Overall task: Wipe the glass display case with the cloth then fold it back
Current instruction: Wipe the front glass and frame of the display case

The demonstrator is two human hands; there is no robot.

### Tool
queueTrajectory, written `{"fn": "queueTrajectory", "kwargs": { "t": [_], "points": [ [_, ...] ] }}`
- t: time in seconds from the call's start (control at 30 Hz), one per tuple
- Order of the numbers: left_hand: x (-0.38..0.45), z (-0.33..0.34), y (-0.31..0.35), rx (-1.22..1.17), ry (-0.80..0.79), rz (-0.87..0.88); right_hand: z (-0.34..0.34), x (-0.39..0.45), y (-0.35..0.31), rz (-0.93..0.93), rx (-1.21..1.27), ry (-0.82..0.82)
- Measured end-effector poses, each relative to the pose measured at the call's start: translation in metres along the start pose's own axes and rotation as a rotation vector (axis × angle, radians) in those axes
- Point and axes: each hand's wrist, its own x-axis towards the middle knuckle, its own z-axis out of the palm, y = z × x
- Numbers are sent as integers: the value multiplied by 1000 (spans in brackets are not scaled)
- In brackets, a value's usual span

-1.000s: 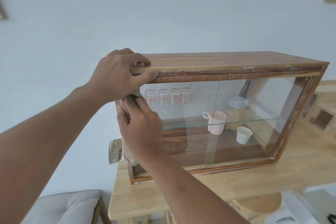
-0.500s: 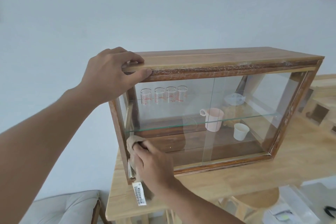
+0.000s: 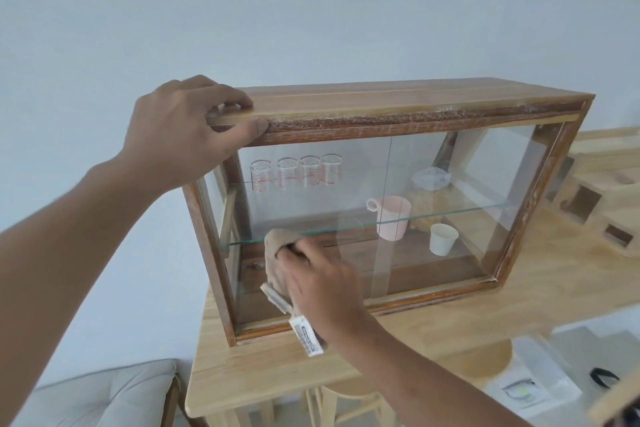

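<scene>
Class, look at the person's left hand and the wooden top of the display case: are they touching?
Touching. The head view shows the left hand gripping the top's left corner, fingers on the upper surface, thumb pressed against its front edge.

Stood on table [image 3: 433, 333]: display case [image 3: 398, 104]; beakers [image 3: 298, 172] inside upper left, mug [image 3: 393, 217] and cup [image 3: 442, 238] right.

Light wooden table [image 3: 433, 326] carries the glass display case [image 3: 408, 104]
</scene>
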Motion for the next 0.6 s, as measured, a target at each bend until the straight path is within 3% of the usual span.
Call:
{"fn": "queueTrajectory", "kwargs": {
  "t": [0.2,0.43,0.6],
  "points": [
    [1,-1,2,10,18,12,11,-36,14,-49,9,-49],
    [0,0,3,-2,42,-7,-40,55,37,2,16,262],
    [1,-1,5,-15,39,-14,-35,34,55,-14,-44,249]
  ]
}}
